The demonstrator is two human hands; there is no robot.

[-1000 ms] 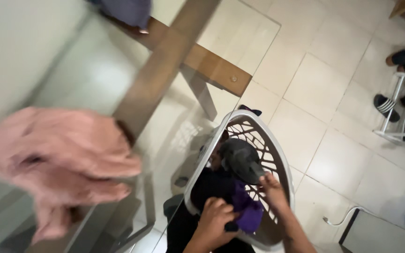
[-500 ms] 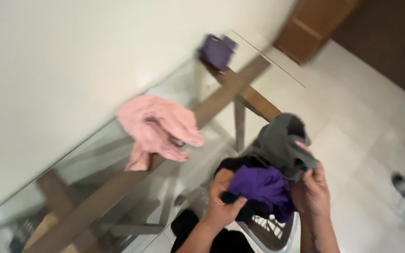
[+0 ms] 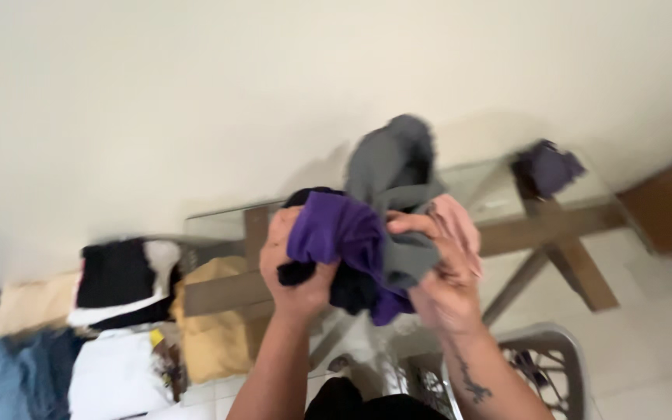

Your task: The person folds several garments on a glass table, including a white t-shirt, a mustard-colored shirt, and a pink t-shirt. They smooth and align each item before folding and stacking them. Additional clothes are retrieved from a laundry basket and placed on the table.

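Purple, grey and black cloth: a bundle of clothes [image 3: 367,249] bunched between both hands, raised above the near edge of the glass-topped table [image 3: 499,194]. Left hand [image 3: 299,268] sits on the bundle's left side, fingers curled shut around the purple garment [image 3: 332,229] and a black piece under it. Right hand [image 3: 441,284] is on the right side, fingers closed on the grey garment [image 3: 390,167], which stands upward out of the bundle, so the long axis runs roughly vertical. Both hands touch the bundle, neither nearer than the other; the bundle lies straight between the palms.

Relative to the table: a pink garment [image 3: 460,222] lies on the glass just behind the right hand, mostly hidden. A dark purple folded item [image 3: 546,167] sits on the table's far right end. Folded stacks in black and white, mustard [image 3: 211,319], white and denim blue lie at the table's left end. A white lattice laundry basket [image 3: 542,362] stands on the floor below the table's near edge, under the right forearm. Motion blur softens details.
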